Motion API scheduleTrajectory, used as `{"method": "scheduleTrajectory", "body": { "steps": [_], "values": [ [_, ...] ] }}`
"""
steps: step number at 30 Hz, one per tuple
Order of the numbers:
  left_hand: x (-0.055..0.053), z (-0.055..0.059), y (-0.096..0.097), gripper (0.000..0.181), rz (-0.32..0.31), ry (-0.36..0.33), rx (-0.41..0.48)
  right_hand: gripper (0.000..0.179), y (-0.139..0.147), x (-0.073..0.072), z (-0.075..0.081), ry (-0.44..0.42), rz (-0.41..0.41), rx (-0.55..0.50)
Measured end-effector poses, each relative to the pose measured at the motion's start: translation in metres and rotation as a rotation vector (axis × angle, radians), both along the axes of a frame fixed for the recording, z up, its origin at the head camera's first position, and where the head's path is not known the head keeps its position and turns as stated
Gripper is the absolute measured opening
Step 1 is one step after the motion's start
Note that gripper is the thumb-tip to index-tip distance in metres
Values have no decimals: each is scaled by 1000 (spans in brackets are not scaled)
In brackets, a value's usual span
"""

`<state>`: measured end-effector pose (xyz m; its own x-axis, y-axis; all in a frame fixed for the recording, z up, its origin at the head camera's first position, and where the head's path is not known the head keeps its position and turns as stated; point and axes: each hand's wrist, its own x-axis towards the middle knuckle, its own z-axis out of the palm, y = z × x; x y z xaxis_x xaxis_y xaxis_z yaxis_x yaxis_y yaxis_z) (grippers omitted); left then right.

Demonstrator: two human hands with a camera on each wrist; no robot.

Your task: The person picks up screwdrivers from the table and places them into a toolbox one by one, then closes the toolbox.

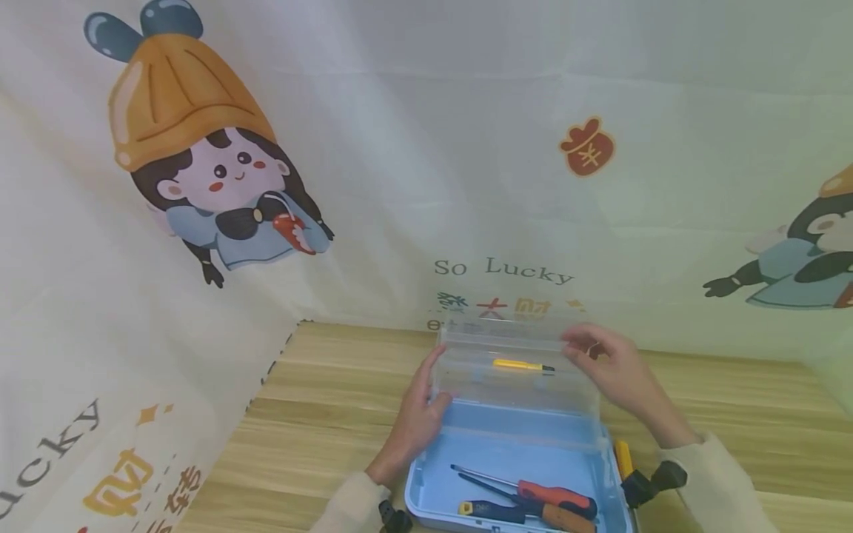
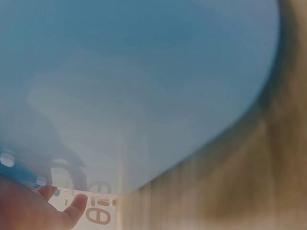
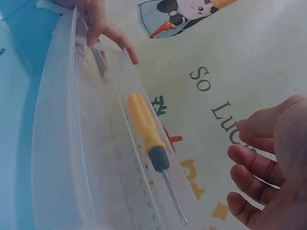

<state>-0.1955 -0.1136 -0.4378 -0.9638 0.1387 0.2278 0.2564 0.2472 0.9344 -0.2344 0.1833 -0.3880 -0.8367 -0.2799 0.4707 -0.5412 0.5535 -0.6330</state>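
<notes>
A light blue toolbox [image 1: 506, 429] stands on the table with a clear plastic lid [image 1: 520, 407] raised at its back. My left hand [image 1: 416, 414] grips the lid's left edge; in the right wrist view the fingers of the left hand [image 3: 103, 24] come over its far end. A yellow-handled screwdriver [image 3: 146, 127] with a dark collar lies along a channel in the clear plastic. My right hand [image 1: 620, 370] is by the lid's top right corner, its fingers loosely bent and holding nothing. In the box lie a red-and-black screwdriver [image 1: 556, 497] and a dark, yellow-ended handle [image 1: 489, 511].
A brown handle [image 1: 566, 518] lies beside the other tools in the box. Something yellow [image 1: 623, 459] sticks up outside the box's right wall. The wood-grain table [image 1: 320, 414] meets a printed cloth backdrop [image 1: 400, 185] behind the box and along the left.
</notes>
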Motion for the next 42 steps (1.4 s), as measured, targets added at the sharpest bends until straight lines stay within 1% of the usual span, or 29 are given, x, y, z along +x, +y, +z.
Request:
{"method": "scheduleTrajectory", "body": {
  "steps": [2, 3, 9, 11, 14, 18, 23, 25, 29, 31, 34, 37, 39, 42],
  "values": [
    [-1, -2, 0, 66, 2, -2, 3, 18, 6, 4, 1, 16, -16, 5],
    [-3, -4, 0, 66, 2, -3, 6, 19, 8, 6, 1, 19, -25, 5],
    [-18, -30, -1, 69, 6, 4, 8, 19, 20, 15, -1, 26, -49, 10],
    [-20, -36, -2, 69, 9, 8, 5, 18, 23, 17, -2, 31, -54, 12],
    [-21, -39, -4, 69, 14, 15, 2, 19, 28, 19, -5, 30, -58, 7],
    [-20, -38, -5, 70, 17, 22, 0, 20, 37, 24, -9, -3, -84, 12],
    [-22, -39, -4, 71, 7, 17, 19, 22, 52, 29, -19, -35, -125, 28],
    [-23, -40, -3, 71, 7, 12, 21, 23, 58, 31, -23, -47, -129, 32],
    [-21, -38, -1, 70, 7, 2, 22, 23, 69, 36, -29, -76, -134, 43],
    [-18, -31, 0, 69, 2, -6, 24, 23, 73, 38, -32, -87, -128, 48],
    [-11, -19, 1, 67, -7, -10, 26, 23, 78, 42, -36, -106, -125, 52],
    [-5, -8, 2, 66, -11, -4, 27, 23, 83, 47, -41, -144, -124, 48],
    [-3, -5, 2, 66, -8, 1, 28, 24, 86, 49, -46, -165, -115, 43],
    [-2, -5, 3, 66, -3, 6, 31, 26, 91, 52, -52, -195, -115, 41]
  ]
}}
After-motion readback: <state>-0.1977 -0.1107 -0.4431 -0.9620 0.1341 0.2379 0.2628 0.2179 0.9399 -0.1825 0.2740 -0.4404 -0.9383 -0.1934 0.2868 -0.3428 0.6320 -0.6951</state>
